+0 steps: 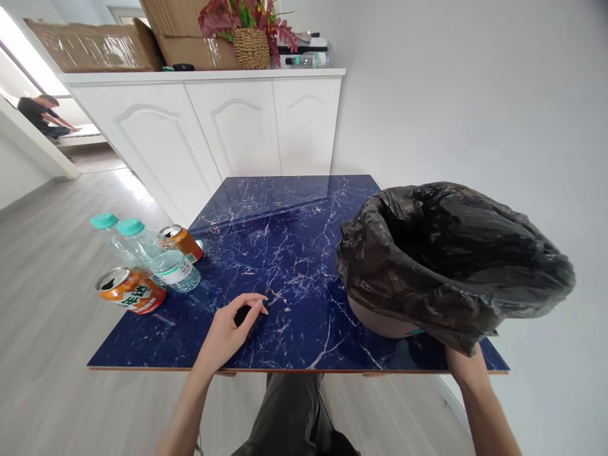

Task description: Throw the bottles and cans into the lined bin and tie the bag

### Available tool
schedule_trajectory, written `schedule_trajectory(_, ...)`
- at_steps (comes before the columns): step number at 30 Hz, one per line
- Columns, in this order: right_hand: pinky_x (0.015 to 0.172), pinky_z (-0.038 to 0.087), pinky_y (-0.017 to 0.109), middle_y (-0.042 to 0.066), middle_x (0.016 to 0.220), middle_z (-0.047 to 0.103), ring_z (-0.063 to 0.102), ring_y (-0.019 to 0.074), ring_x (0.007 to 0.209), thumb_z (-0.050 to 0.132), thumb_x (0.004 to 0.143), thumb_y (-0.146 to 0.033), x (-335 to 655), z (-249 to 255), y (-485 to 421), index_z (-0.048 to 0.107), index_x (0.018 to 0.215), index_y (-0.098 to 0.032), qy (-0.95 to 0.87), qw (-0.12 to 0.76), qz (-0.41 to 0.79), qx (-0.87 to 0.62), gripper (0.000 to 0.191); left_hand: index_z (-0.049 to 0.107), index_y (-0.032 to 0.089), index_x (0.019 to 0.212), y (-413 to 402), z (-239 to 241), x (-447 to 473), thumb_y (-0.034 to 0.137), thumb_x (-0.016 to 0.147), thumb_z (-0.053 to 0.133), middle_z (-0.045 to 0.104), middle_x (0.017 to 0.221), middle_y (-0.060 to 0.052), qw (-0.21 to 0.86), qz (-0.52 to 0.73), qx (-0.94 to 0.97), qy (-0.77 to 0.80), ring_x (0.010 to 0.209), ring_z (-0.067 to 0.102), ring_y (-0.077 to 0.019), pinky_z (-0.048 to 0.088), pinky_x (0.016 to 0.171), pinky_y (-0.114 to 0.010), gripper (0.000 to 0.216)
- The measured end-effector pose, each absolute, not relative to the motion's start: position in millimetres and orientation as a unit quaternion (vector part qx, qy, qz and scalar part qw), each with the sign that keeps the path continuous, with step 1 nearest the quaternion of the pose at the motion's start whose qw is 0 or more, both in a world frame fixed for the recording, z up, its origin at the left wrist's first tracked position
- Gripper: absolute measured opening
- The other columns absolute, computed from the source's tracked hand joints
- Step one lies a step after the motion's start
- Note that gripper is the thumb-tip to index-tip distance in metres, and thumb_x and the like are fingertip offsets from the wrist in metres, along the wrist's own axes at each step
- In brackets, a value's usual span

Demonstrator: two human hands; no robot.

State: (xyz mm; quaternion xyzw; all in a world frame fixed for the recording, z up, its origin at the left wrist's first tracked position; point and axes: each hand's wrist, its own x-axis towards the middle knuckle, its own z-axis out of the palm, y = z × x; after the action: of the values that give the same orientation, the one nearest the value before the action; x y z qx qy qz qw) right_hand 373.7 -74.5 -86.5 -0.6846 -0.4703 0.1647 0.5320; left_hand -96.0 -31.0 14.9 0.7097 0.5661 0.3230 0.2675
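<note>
My left hand [236,332] rests on the blue marble-patterned table [285,253], fingers curled and thumb near the index fingertip; nothing shows in it, only a dark gap. At the right stands a trash bin [380,320], light-coloured low down and lined with a black plastic bag [370,266] folded over its rim. Beside the bin, my right hand [464,366] reaches up under the bag's hanging edge; its fingers are hidden. On the table's left side are two clear bottles with teal caps, one in front [178,269], an orange can [133,290] and another orange can [183,240].
Beyond the table is a white cabinet [237,126] carrying cardboard boxes [104,47], a woven flower basket [251,47] and a lying bottle [311,60]. A wall [451,95] runs along the right. Far left, another person [42,114] sits bent forward.
</note>
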Motion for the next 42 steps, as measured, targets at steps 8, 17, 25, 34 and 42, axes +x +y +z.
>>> schedule_trajectory(8,0.102,0.06,0.048,0.014,0.111,0.081,0.07,0.0391,0.124,0.047,0.098,-0.063,361.2,-56.0,-71.9,0.082,0.115,-0.023,-0.531,0.505,0.129,-0.668,0.056,0.079,0.025,0.112,-30.8,16.9,-95.1,0.057,0.107,0.057,0.083,0.108,-0.004,0.266,0.328,0.708,0.566,0.104,0.078,-0.0237,0.057,0.098,-0.032,0.039)
schedule_trajectory(17,0.073,0.061,0.042,0.007,0.068,0.071,0.069,0.0301,0.072,0.054,0.096,-0.057,358.4,-59.8,-70.0,0.076,0.071,-0.023,-0.595,0.442,0.206,-0.639,0.047,0.078,0.025,0.11,-33.2,18.7,-95.1,0.056,0.107,0.056,0.083,0.11,-0.004,0.271,0.327,0.706,0.566,0.104,0.078,-0.0235,0.057,0.095,-0.032,0.038)
schedule_trajectory(25,0.097,0.063,0.044,0.013,0.111,0.082,0.077,0.0337,0.106,0.058,0.105,-0.057,286.0,-35.7,-70.6,0.084,0.118,-0.023,-0.669,0.428,0.226,-0.563,0.044,0.077,0.023,0.113,-33.1,14.5,-97.5,0.053,0.107,0.056,0.083,0.106,-0.005,0.271,0.338,0.707,0.558,0.1,0.078,-0.0236,0.058,0.094,-0.032,0.036)
schedule_trajectory(34,0.109,0.063,0.05,0.008,0.157,0.065,0.055,0.0391,0.152,0.062,0.107,-0.051,264.6,-31.3,-73.3,0.074,0.141,-0.038,-0.73,0.354,0.219,-0.542,0.039,0.074,0.025,0.116,-32.5,30.6,-92.9,0.047,0.098,0.061,0.082,0.093,-0.007,0.267,0.36,0.69,0.568,0.093,0.079,-0.029,0.066,0.08,-0.035,0.032)
schedule_trajectory(42,0.104,0.066,0.051,0.009,0.154,0.066,0.063,0.0374,0.143,0.062,0.107,-0.049,265.8,-31.5,-72.7,0.07,0.147,-0.039,-0.744,0.352,0.213,-0.526,0.042,0.074,0.025,0.124,-36.4,33.8,-90.8,0.055,0.1,0.059,0.082,0.099,-0.008,0.29,0.356,0.687,0.563,0.1,0.079,-0.0313,0.065,0.09,-0.038,0.041)
